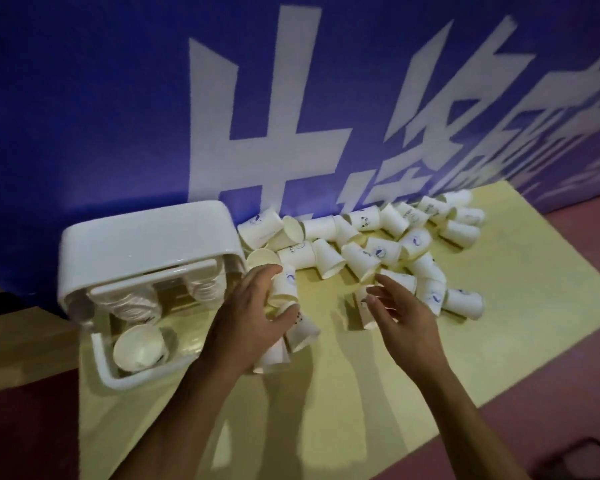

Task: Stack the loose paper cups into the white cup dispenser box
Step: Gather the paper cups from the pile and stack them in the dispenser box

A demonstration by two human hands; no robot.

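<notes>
Head view. One white cup dispenser box point(146, 244) lies at the left edge of the yellow mat point(326, 410), backed against the blue banner point(84, 116). Two cup stacks point(132, 306) show inside it, plus one single cup point(139, 348) in its lower tray. Loose paper cups point(383, 251): roughly two dozen, as overlap prevents an exact count, strewn from the box rightward along the banner. Left hand point(253, 317) is curled round a few nested cups point(284, 289) just beside the box. Right hand point(406, 317) is spread and holds nothing, over one cup point(368, 306); whether they touch cannot be told. Bare mat lies on the near side of both hands; red floor point(568, 393) borders it on the right.
</notes>
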